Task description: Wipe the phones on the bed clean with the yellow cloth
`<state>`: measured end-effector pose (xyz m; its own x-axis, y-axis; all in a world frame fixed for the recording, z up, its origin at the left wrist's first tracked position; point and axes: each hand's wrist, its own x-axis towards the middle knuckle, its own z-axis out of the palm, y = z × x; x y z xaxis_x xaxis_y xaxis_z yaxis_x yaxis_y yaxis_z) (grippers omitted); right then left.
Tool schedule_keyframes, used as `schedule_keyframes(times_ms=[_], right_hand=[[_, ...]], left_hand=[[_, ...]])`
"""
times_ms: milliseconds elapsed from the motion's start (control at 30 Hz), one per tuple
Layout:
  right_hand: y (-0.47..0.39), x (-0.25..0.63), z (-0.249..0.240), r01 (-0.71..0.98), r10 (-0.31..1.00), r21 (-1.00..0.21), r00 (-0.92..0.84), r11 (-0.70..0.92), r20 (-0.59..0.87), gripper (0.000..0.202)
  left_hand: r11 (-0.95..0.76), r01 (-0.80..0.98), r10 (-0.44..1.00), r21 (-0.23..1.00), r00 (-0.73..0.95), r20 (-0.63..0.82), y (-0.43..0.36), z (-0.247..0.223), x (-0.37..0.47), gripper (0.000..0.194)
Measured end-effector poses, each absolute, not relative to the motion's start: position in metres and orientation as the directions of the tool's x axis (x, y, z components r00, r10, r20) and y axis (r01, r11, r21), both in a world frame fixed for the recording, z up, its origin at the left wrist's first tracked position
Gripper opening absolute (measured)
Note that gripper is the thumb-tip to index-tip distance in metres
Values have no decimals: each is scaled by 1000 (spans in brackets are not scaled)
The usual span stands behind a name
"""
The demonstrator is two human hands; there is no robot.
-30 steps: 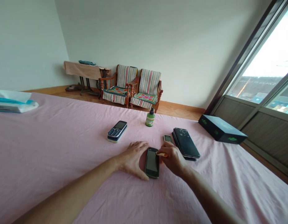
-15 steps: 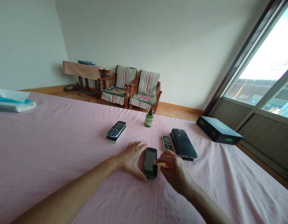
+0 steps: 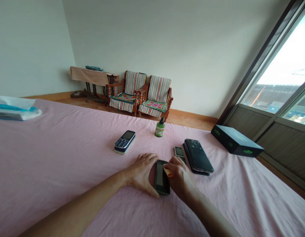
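Note:
A dark touchscreen mobile phone (image 3: 159,180) lies face up on the pink bedsheet (image 3: 123,210). My left hand (image 3: 142,174) holds it from the left, thumb at the lower corner and fingers at the upper one. In the closed fingers of my right hand (image 3: 181,179) is a small pale-yellow cloth (image 3: 167,171), pressed against the right part of the screen. Just beyond that hand lies a small keypad phone (image 3: 179,152), its lower part partly covered by the hand. Right of it is a stack of large dark phones (image 3: 198,155).
Another keypad phone (image 3: 125,139) tops a small stack at the left. A green spray bottle (image 3: 159,127) stands upright farther back. To the right sits a black box (image 3: 237,140); at far left is a tissue pack (image 3: 16,108). Two chairs (image 3: 154,95) stand beyond the bed.
My right hand and the cloth have shifted slightly up along the screen, and less of the cloth shows. My left hand keeps its place on the phone. The whole view has tilted slightly.

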<state>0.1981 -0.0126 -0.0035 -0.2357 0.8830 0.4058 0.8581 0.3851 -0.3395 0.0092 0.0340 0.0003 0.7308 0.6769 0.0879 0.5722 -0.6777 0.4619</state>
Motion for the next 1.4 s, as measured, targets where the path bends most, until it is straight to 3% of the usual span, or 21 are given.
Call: schedule_keyframes(times_ms=[533,733,933,1133,1400], right_hand=[[-19,197,-2,869,894,-358,-185,342,407,25],[-16,184,1,841,874,-332,-291,428,389,28],[-15,191,-1,876,893,-328,-209,352,399,28],[-19,184,-1,832,865,-334,-300,444,403,29],[-14,187,-1,852,873,-337,-244,401,423,29]], left_hand=[[-689,577,670,438,737,84,33,1,9,111],[-693,544,665,473,735,129,34,0,9,101],[-692,544,658,475,745,105,34,-1,8,109],[-683,553,674,477,729,120,33,-2,9,105],[-685,558,673,469,731,112,33,1,10,106]])
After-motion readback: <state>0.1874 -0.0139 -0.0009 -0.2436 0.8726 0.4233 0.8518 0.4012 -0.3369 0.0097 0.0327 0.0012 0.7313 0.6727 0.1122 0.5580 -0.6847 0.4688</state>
